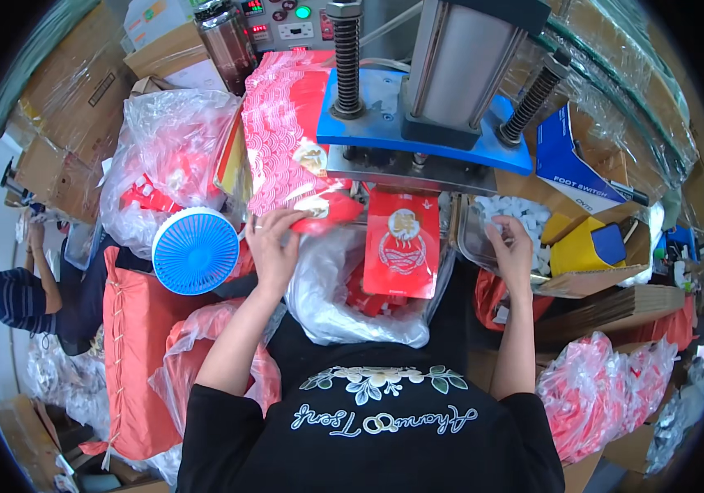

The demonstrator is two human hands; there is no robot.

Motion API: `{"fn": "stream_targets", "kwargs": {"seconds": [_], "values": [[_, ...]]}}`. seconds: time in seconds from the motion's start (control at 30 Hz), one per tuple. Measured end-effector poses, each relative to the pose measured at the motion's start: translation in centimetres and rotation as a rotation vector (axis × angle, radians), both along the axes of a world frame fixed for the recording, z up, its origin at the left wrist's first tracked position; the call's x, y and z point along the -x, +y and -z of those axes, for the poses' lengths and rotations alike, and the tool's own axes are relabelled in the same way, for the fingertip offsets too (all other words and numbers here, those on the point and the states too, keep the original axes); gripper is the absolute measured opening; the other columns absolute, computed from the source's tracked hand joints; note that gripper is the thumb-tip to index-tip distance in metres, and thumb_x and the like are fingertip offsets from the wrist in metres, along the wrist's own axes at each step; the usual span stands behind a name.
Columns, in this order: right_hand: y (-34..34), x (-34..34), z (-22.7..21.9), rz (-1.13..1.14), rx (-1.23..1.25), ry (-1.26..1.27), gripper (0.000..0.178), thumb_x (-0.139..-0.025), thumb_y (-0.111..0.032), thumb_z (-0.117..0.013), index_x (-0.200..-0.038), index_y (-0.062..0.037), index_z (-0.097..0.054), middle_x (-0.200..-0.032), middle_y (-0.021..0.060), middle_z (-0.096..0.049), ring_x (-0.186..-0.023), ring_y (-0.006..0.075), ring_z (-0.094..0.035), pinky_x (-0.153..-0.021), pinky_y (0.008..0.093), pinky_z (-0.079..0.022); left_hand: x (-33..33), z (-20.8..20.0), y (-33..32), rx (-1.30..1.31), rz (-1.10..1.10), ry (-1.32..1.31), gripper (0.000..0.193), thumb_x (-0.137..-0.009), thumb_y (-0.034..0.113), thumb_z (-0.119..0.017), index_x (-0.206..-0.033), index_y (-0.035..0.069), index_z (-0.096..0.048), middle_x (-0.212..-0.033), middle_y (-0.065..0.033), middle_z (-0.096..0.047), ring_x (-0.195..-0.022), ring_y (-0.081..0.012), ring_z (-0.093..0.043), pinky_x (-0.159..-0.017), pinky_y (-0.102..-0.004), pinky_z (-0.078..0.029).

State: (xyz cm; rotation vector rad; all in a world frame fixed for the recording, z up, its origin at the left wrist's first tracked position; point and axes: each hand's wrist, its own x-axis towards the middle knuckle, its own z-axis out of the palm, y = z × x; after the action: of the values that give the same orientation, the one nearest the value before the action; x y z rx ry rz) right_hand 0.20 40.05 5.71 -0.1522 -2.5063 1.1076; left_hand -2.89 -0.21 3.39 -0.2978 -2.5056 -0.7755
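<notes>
My left hand (pixel 274 251) pinches a red printed piece with a white-and-gold motif (pixel 327 212), blurred by motion, left of the press. My right hand (pixel 512 246) has its fingers curled at the clear plastic tray (pixel 475 249) of small white blocks (pixel 524 215). Whatever its fingertips hold is too small to make out. Between my hands, a red card with a gold emblem and bowl drawing (pixel 402 263) juts out from under the blue press (pixel 426 140). Below it, a clear plastic bag (pixel 327 308) holds red pieces.
A blue round fan (pixel 196 251) stands by my left forearm, before a bag of red pieces (pixel 175 135). Red patterned sheets (pixel 274 123) lie left of the press. A cardboard box (pixel 607 283) holds a yellow-and-blue object. At far left is another person (pixel 19 296).
</notes>
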Motion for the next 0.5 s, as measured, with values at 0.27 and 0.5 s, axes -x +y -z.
{"fn": "stream_targets", "kwargs": {"seconds": [0.27,0.5], "values": [[-8.4,-0.7,-5.4,-0.383,-0.061,0.12,0.02,-0.079,-0.013,-0.076,-0.096,-0.0026,-0.071,-0.081,0.0073,-0.067,-0.074,0.0169,-0.061,-0.067,0.0305,-0.048,-3.9,0.2,4.9,-0.658,0.276,-0.448,0.013,-0.085,0.002,-0.072,-0.097,-0.001,-0.072,-0.083,-0.0031,-0.071,-0.08,-0.0071,-0.062,-0.07,-0.0221,-0.047],[-9.8,-0.7,-4.4,-0.6,-0.043,-0.098,0.024,-0.079,-0.014,-0.076,-0.101,-0.0035,-0.072,-0.089,0.0099,-0.07,-0.079,0.0198,-0.062,-0.072,0.0322,-0.05,-6.1,2.0,7.3,-0.738,0.477,-0.66,0.018,-0.089,0.015,-0.07,-0.093,-0.002,-0.072,-0.08,-0.0057,-0.069,-0.068,-0.0065,-0.06,-0.061,-0.0235,-0.047]]}}
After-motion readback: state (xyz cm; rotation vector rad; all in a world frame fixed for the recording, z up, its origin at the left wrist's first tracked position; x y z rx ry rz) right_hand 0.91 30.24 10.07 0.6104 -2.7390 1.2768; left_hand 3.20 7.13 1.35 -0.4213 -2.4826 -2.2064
